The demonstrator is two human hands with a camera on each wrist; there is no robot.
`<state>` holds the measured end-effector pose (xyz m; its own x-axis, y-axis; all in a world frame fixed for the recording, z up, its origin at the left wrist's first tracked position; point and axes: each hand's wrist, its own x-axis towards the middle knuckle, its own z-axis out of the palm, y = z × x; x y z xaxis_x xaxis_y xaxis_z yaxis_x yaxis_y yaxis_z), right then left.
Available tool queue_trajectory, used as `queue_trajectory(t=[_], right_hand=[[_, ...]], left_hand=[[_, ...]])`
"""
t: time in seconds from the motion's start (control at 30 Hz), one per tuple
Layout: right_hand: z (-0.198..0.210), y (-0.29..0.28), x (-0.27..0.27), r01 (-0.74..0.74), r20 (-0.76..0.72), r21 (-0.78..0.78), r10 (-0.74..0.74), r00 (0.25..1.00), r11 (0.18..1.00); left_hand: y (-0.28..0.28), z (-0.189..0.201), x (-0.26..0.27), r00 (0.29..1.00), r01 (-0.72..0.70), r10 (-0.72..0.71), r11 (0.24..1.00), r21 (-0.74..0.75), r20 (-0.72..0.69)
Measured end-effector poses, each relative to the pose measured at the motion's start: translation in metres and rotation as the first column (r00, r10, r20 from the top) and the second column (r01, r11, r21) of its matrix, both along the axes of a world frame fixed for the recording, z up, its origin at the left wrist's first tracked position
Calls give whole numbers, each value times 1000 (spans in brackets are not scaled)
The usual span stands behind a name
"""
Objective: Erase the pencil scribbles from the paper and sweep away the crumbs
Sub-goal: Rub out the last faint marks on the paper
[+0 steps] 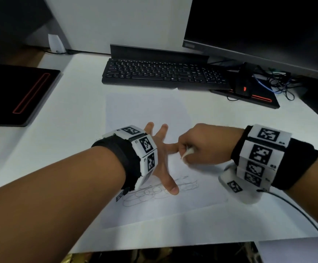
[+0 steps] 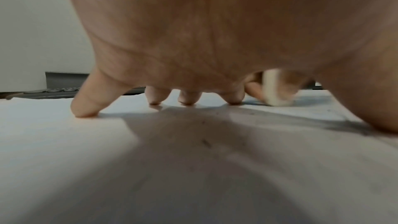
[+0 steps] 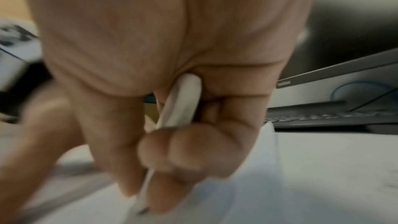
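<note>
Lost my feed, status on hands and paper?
Left hand flat, pinning paper. Right hand gripping eraser. Scribbles remain. Nothing blocking.

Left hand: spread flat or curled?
Spread. The left hand has straight, splayed fingers; its fingertips press the paper.

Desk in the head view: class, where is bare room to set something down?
Free: desk between black pad and paper; the paper's blank top half below the keyboard. Crowded: left hand, right hand and scribbles; cables far right.
</note>
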<state>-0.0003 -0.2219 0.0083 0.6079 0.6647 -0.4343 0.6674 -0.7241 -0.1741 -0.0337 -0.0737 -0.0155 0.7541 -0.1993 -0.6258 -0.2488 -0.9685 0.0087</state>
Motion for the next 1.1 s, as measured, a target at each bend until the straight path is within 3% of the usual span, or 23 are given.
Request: queue_trajectory(t=[0.1,0.27,0.37,0.57,0.7,0.83,0.97,1.03,1.1], right_hand=[[-6,7,-18,-87,-80,17,88,993,996],[2,0,-8,11,-16,-2,-11,1000,1000],[-1,3,-24,-37,-81,11,38,996,999],[4,2,-20,36,-165,-59,-45,985,998],[4,3,-20,30,-165,-76,-43,985,997],[5,2,-21,32,-191,-95,-50,980,995],[11,3,-19,26,-230,-119,-53,972,993],[16,5,-18,47,-235,-52,-58,970,998],[21,12,-23,114,-226,145,-80,971,983]], left_hand=[[1,0,1,1000,1,-2,1000,-4,-15],[-1,1,-1,1000,-7,7,1000,10,-14],[0,0,1,1000,6,-5,1000,18,-20],[2,6,-5,1000,-2,2,1000,-7,-6],[42,6,-17,996,-36,36,999,0,82],[99,10,-37,993,-118,115,989,91,37],[122,5,-51,986,-170,169,981,99,15],[122,5,-52,984,-178,178,981,82,5],[121,6,-52,983,-183,184,980,79,-11]])
